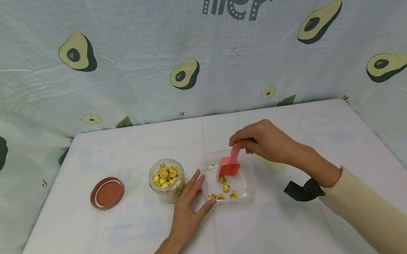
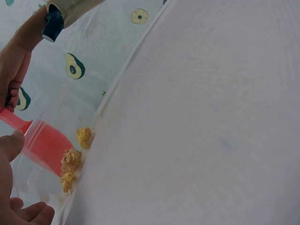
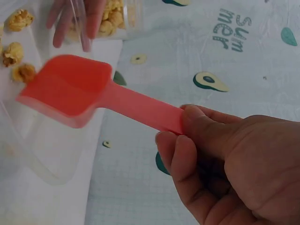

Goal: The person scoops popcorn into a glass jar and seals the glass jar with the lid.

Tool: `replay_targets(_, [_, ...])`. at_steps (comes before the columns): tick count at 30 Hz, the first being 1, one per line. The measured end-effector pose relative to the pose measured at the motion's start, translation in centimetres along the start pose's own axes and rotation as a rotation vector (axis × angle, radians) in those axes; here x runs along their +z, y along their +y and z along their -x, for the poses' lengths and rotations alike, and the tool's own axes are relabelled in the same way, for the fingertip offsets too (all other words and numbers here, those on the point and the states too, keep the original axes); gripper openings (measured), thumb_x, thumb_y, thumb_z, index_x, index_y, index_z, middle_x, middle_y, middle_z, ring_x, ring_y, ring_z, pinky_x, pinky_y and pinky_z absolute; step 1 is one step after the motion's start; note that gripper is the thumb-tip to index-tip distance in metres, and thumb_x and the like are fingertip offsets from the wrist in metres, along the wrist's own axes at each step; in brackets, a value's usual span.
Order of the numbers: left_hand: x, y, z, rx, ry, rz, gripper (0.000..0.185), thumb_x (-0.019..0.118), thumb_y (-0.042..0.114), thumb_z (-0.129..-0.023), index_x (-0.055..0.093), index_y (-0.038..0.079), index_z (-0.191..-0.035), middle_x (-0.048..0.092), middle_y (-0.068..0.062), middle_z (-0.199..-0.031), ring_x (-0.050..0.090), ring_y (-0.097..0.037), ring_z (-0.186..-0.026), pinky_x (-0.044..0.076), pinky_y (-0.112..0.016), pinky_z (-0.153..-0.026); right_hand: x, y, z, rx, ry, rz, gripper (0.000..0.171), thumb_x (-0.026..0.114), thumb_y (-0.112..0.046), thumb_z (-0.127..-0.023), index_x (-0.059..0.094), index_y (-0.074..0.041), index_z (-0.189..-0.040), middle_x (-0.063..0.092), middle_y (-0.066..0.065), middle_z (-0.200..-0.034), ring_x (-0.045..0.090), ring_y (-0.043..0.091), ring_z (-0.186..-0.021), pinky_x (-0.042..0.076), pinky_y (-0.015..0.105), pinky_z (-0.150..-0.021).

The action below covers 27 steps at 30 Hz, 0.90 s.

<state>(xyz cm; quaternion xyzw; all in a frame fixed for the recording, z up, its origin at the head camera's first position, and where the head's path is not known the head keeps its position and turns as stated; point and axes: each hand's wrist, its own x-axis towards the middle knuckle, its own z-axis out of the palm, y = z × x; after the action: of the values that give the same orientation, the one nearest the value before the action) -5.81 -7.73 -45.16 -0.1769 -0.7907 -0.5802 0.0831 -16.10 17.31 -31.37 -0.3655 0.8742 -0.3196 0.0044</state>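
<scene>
My right hand [image 1: 252, 141] pinches the handle of a red plastic scoop [image 1: 229, 164], its bowl tipped down inside a clear square container [image 1: 249, 179]. In the right wrist view the scoop [image 3: 75, 91] looks empty. A few yellow popcorn pieces [image 1: 225, 189] lie in the container. My left hand [image 1: 191, 202] rests flat on the table with straight fingers touching the container's left side. A small glass jar [image 1: 166, 179] full of popcorn stands just left of that hand. The left wrist view shows the scoop [image 2: 40, 140] and popcorn pieces [image 2: 75, 159] through the clear wall.
A brown jar lid [image 1: 107, 192] lies upside down at the left of the white table [image 1: 303, 230]. An avocado-print cloth [image 1: 184, 49] hangs behind and at both sides. A black wrist strap [image 1: 303, 191] shows on my right arm.
</scene>
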Motion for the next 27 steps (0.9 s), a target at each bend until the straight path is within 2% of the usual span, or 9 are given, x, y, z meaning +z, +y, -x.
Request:
replay_targets(5, [0.0,0.0,0.0,0.017,0.008,0.000,0.064,0.077,0.009,-0.081,0.050,0.000,-0.138,0.038,-0.014,-0.148,0.042,-0.021,-0.130,0.045,-0.029,-0.100,-0.3,0.0,0.3,0.006,-0.060,-0.008,0.013,0.070,-0.007,-0.087,0.074,-0.013,-0.098,0.069,-0.005,-0.086,0.056,0.004,-0.060,0.052,0.023,-0.055])
replay_targets(12, [0.0,0.0,-0.1,0.023,0.017,-0.005,0.064,0.077,0.007,-0.080,0.050,0.000,-0.137,0.040,-0.014,-0.147,0.043,-0.023,-0.130,0.046,-0.028,-0.099,-0.6,0.2,1.4,0.133,-0.086,0.004,0.012,0.067,-0.007,-0.089,0.073,-0.012,-0.099,0.065,-0.010,-0.076,0.055,0.006,-0.057,0.049,0.025,-0.053])
replay_targets(15, [-0.1,0.9,-0.2,0.031,0.026,-0.001,0.063,0.077,0.003,-0.079,0.051,-0.002,-0.135,0.041,-0.016,-0.146,0.044,-0.026,-0.129,0.047,-0.032,-0.098,-0.5,0.1,1.9,0.182,-0.067,0.011,0.011,0.067,-0.009,-0.090,0.073,-0.012,-0.098,0.063,-0.011,-0.073,0.056,0.009,-0.056,0.048,0.025,-0.052])
replay_targets(18, [-0.1,1.0,-0.2,0.035,0.035,-0.009,0.062,0.077,0.002,-0.078,0.052,-0.002,-0.135,0.042,-0.016,-0.145,0.045,-0.026,-0.128,0.048,-0.033,-0.097,-0.2,0.1,2.6,0.231,-0.039,0.005,0.009,0.068,-0.011,-0.090,0.072,-0.012,-0.097,0.062,-0.012,-0.069,0.056,0.009,-0.055,0.048,0.025,-0.051])
replay_targets(20, [-0.1,1.0,-0.2,0.031,0.036,-0.010,0.062,0.077,0.002,-0.078,0.052,-0.002,-0.134,0.042,-0.016,-0.145,0.045,-0.026,-0.128,0.048,-0.034,-0.097,0.3,0.0,3.3,0.262,-0.010,0.002,0.008,0.068,-0.012,-0.090,0.072,-0.011,-0.097,0.060,-0.012,-0.065,0.054,0.007,-0.053,0.047,0.025,-0.049])
replay_targets(22, [0.0,0.0,-0.1,0.031,0.032,-0.010,0.062,0.078,0.006,-0.079,0.052,0.000,-0.136,0.042,-0.014,-0.146,0.044,-0.023,-0.129,0.047,-0.031,-0.098,1.0,0.1,4.0,0.295,0.027,-0.004,0.008,0.068,-0.012,-0.089,0.071,-0.010,-0.097,0.058,-0.012,-0.061,0.054,0.006,-0.052,0.046,0.025,-0.048])
replay_targets(27, [0.1,-0.1,-0.1,0.011,0.019,0.001,0.064,0.078,0.008,-0.079,0.051,0.000,-0.137,0.039,-0.013,-0.148,0.042,-0.021,-0.131,0.046,-0.030,-0.099,2.9,0.5,5.5,0.394,0.134,-0.047,0.009,0.068,-0.014,-0.090,0.070,-0.008,-0.096,0.056,-0.009,-0.058,0.054,0.007,-0.051,0.044,0.024,-0.045])
